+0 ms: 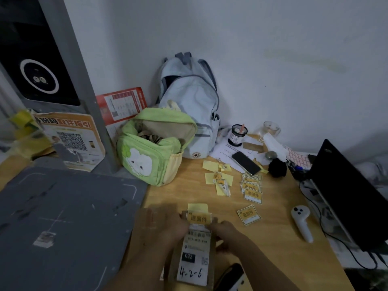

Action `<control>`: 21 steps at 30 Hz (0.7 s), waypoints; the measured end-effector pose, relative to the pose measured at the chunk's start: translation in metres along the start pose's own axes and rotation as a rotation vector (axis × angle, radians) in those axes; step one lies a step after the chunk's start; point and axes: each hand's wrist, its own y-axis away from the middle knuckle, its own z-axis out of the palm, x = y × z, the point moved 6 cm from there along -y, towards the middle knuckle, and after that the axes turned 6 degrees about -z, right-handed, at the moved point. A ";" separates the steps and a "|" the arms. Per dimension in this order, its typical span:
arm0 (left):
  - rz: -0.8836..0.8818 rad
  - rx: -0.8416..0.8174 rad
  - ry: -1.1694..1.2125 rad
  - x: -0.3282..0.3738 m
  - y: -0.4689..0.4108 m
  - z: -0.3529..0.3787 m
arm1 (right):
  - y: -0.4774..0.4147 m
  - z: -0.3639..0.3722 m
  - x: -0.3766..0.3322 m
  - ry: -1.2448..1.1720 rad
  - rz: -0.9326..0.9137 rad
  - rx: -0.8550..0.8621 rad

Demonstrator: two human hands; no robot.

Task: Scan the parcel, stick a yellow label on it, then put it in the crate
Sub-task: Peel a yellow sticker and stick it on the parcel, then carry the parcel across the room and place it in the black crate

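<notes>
A brown parcel (pixel 194 250) with a white shipping label marked "032" and "4-2-6" lies on the wooden desk near the front edge. A yellow label (pixel 198 218) sits across its top end. My left hand (pixel 168 225) rests on the parcel's left side with fingers at the yellow label's left edge. My right hand (pixel 225 229) presses at the label's right lower corner and holds the parcel's right edge. A loose yellow label (pixel 248 214) lies to the right, and a stack of yellow labels (pixel 252 186) lies further back. No crate is visible.
A grey scanning platform (pixel 63 217) fills the left. A green backpack (pixel 155 148) and a pale blue backpack (pixel 189 106) stand at the back. A phone (pixel 245 162), a white handheld scanner (pixel 302 222), a black laptop (pixel 352 196) and peeled backing papers (pixel 219 181) lie on the desk.
</notes>
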 end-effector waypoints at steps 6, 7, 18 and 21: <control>0.177 0.135 0.014 0.049 0.016 -0.031 | 0.034 -0.016 -0.050 -0.083 -0.146 0.076; 0.223 0.150 0.042 0.060 0.021 -0.034 | 0.044 -0.021 -0.059 -0.106 -0.183 0.096; 0.701 -0.073 0.175 0.158 0.137 -0.033 | 0.164 -0.071 -0.097 -0.293 -0.464 0.415; 0.770 -0.166 0.147 0.175 0.172 -0.011 | 0.209 -0.091 -0.082 -0.333 -0.513 0.529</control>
